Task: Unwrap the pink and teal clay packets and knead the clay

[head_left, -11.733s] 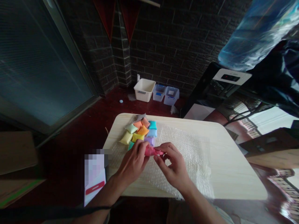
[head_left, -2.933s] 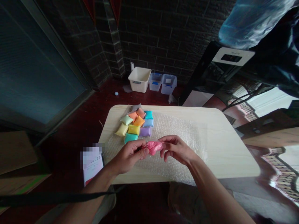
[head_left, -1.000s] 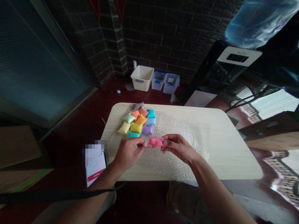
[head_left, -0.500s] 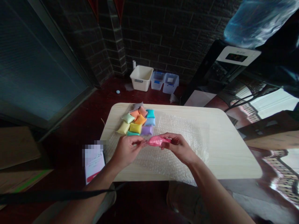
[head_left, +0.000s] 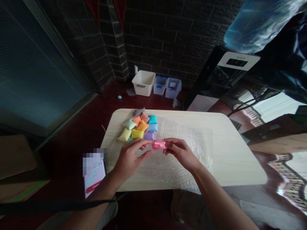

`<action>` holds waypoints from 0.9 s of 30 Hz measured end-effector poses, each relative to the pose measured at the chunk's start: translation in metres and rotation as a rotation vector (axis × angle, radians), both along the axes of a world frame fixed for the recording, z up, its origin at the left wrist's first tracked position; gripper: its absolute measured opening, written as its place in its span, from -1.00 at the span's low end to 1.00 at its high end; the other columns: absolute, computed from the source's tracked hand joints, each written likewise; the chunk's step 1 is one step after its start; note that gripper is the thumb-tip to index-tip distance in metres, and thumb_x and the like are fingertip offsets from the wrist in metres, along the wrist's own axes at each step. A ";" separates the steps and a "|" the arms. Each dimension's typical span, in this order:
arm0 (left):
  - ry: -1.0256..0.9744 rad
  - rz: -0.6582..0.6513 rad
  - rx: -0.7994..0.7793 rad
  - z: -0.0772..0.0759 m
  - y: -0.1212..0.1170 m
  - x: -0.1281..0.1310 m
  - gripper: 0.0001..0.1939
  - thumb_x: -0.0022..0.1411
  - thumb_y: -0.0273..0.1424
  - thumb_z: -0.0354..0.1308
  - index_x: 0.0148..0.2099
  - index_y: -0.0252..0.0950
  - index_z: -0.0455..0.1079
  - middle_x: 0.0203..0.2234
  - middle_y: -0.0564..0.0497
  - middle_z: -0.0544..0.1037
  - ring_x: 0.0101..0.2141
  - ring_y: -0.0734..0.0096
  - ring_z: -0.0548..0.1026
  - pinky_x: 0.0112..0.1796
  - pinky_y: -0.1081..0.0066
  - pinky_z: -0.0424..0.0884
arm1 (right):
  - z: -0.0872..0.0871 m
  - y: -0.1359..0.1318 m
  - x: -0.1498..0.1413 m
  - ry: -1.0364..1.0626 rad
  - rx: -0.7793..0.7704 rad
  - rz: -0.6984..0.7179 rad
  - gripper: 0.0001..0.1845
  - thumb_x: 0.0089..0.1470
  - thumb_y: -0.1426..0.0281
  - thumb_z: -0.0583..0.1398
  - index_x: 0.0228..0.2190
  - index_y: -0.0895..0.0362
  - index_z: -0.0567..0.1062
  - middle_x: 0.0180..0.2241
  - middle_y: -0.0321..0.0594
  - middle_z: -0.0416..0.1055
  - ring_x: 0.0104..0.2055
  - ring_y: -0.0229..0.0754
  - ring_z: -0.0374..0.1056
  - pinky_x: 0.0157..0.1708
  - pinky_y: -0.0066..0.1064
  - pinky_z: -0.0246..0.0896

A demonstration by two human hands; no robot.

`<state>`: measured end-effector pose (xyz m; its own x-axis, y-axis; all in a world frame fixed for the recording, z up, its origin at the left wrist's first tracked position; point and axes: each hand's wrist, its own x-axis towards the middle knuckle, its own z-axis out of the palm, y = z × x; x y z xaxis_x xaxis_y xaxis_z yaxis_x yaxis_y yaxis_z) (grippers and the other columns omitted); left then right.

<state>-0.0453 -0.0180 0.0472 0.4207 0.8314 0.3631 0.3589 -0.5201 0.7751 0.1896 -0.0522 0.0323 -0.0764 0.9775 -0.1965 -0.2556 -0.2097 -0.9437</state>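
A small clear packet of pink clay-like stuff (head_left: 158,144) is held over the near middle of the table. My right hand (head_left: 179,152) pinches its right end between thumb and fingers. At its left end is my left hand (head_left: 130,156), thumb and forefinger apart, with the fingertips by the clear wrapper; whether they touch it I cannot tell. Just beyond lies a group of similar packets, among them a yellow packet (head_left: 137,134), a purple packet (head_left: 149,136) and an orange packet (head_left: 142,125). A green packet (head_left: 130,140) is partly hidden behind my left hand.
Bubble wrap (head_left: 182,153) covers the middle of the wooden table (head_left: 230,143). A phone (head_left: 94,175) stands at the left edge. Beyond the table, a cream basket (head_left: 144,86) and two clear bins (head_left: 173,89) are on the floor. A water dispenser (head_left: 216,76) stands back right.
The left thumb and forefinger, pinched on the packet's left end half a second ago, have spread apart. My right hand keeps hold of the pink packet, which has been turned and reshaped. The view shifts slightly.
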 end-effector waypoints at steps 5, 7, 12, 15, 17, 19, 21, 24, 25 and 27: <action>-0.091 0.066 -0.081 -0.002 -0.002 0.002 -0.89 0.33 -0.43 0.24 -0.25 -0.24 0.59 -0.33 -0.03 0.70 -0.28 0.28 0.64 -0.20 0.38 0.52 | 0.001 -0.001 -0.005 -0.014 0.015 0.024 -0.77 0.13 0.32 0.37 -0.18 0.14 0.70 -0.34 -0.15 0.59 -0.37 -0.23 0.41 -0.31 -0.35 0.32; -0.179 0.107 -0.187 -0.001 -0.004 0.004 -0.90 0.30 -0.43 0.26 -0.28 -0.25 0.59 -0.39 -0.01 0.70 -0.35 0.30 0.64 -0.27 0.41 0.54 | 0.001 -0.002 -0.007 0.023 0.024 0.032 -0.77 0.13 0.31 0.38 -0.18 0.13 0.71 -0.35 -0.15 0.59 -0.38 -0.23 0.40 -0.33 -0.35 0.31; -0.422 0.177 -0.375 -0.004 -0.004 0.011 -0.89 0.15 -0.39 0.39 -0.35 -0.29 0.54 -0.47 0.03 0.65 -0.45 0.37 0.60 -0.38 0.47 0.53 | -0.001 -0.003 -0.012 0.122 -0.011 0.051 -0.74 0.11 0.26 0.40 -0.21 0.17 0.72 -0.44 -0.17 0.56 -0.42 -0.23 0.40 -0.37 -0.38 0.31; -0.469 0.191 -0.429 -0.011 -0.001 0.012 -0.81 0.09 -0.37 0.44 -0.37 -0.31 0.49 -0.51 0.07 0.61 -0.49 0.43 0.55 -0.43 0.51 0.48 | -0.003 -0.004 -0.011 0.093 -0.012 0.059 -0.72 0.08 0.25 0.43 -0.22 0.17 0.72 -0.47 -0.18 0.56 -0.44 -0.25 0.41 -0.38 -0.39 0.31; -0.424 0.186 -0.436 -0.013 0.001 0.011 -0.80 0.11 -0.34 0.43 -0.38 -0.31 0.48 -0.54 0.08 0.59 -0.53 0.46 0.52 -0.47 0.53 0.43 | -0.003 -0.005 -0.009 0.061 0.006 0.071 -0.72 0.05 0.25 0.45 -0.24 0.17 0.72 -0.49 -0.20 0.56 -0.45 -0.26 0.40 -0.40 -0.41 0.29; -0.326 0.160 -0.420 -0.012 0.001 0.009 -0.79 0.20 -0.30 0.37 -0.38 -0.31 0.50 -0.56 0.08 0.58 -0.54 0.46 0.49 -0.49 0.53 0.39 | -0.003 -0.005 -0.007 0.028 0.028 0.078 -0.73 0.02 0.26 0.46 -0.25 0.16 0.72 -0.50 -0.22 0.56 -0.47 -0.27 0.39 -0.43 -0.42 0.27; -0.234 0.125 -0.392 -0.009 0.001 0.009 -0.76 0.30 -0.28 0.28 -0.38 -0.31 0.53 -0.57 0.06 0.57 -0.53 0.45 0.49 -0.48 0.52 0.38 | -0.001 -0.005 -0.007 -0.014 0.049 0.076 -0.72 0.01 0.26 0.46 -0.24 0.15 0.72 -0.50 -0.23 0.55 -0.50 -0.28 0.36 -0.47 -0.43 0.25; -0.190 0.092 -0.371 -0.005 0.001 0.010 -0.71 0.37 -0.30 0.18 -0.38 -0.31 0.54 -0.57 0.04 0.57 -0.50 0.42 0.51 -0.44 0.51 0.40 | 0.000 -0.007 -0.008 -0.082 0.079 0.062 -0.68 0.03 0.26 0.45 -0.17 0.14 0.71 -0.51 -0.25 0.54 -0.53 -0.30 0.33 -0.50 -0.43 0.24; -0.190 0.084 -0.371 -0.005 0.001 0.010 -0.71 0.38 -0.31 0.17 -0.37 -0.32 0.55 -0.56 0.03 0.58 -0.49 0.41 0.52 -0.43 0.50 0.40 | 0.001 -0.007 -0.008 -0.098 0.086 0.054 -0.67 0.04 0.26 0.45 -0.15 0.14 0.70 -0.51 -0.26 0.54 -0.54 -0.30 0.32 -0.50 -0.43 0.26; -0.201 0.068 -0.377 -0.007 0.000 0.012 -0.75 0.38 -0.32 0.16 -0.32 -0.32 0.56 -0.51 0.01 0.60 -0.46 0.39 0.53 -0.40 0.49 0.42 | 0.001 -0.007 -0.008 -0.113 0.090 0.043 -0.65 0.03 0.25 0.45 -0.14 0.14 0.70 -0.51 -0.26 0.54 -0.53 -0.29 0.35 -0.50 -0.42 0.30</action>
